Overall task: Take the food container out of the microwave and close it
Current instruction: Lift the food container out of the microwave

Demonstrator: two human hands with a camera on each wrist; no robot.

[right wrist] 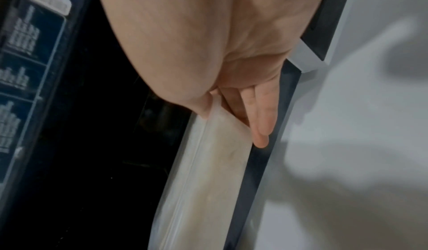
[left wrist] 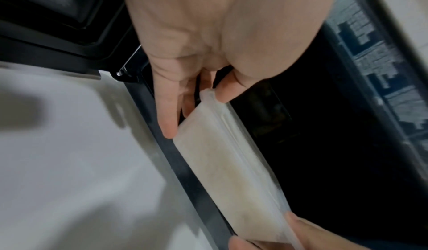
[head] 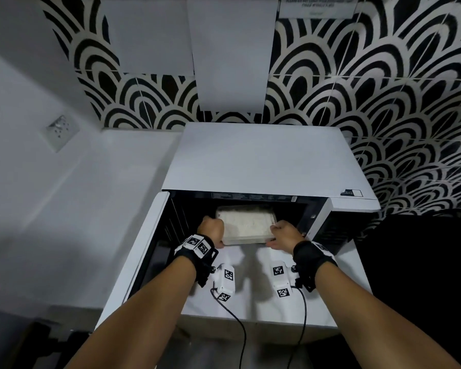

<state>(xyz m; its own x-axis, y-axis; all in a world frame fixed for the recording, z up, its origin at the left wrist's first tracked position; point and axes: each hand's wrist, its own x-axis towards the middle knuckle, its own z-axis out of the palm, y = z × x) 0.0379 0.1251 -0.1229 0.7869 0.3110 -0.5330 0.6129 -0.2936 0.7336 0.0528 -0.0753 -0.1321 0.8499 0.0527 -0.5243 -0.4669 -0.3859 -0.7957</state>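
Note:
A translucent rectangular food container (head: 246, 225) with pale food sits at the front of the open white microwave (head: 264, 161), its near edge over the sill. My left hand (head: 213, 230) grips its left end, thumb on the rim and fingers under the side. My right hand (head: 284, 234) grips the right end the same way. The left wrist view shows the left hand (left wrist: 197, 107) pinching the container (left wrist: 220, 162). In the right wrist view the right hand (right wrist: 231, 122) holds the container (right wrist: 208, 180). The microwave door (head: 133, 262) stands swung open to the left.
A white countertop (head: 250, 304) lies in front of the microwave. A wall socket (head: 59, 131) sits on the white wall at left. A black object (head: 423, 275) stands to the right of the microwave. Patterned tiles cover the back wall.

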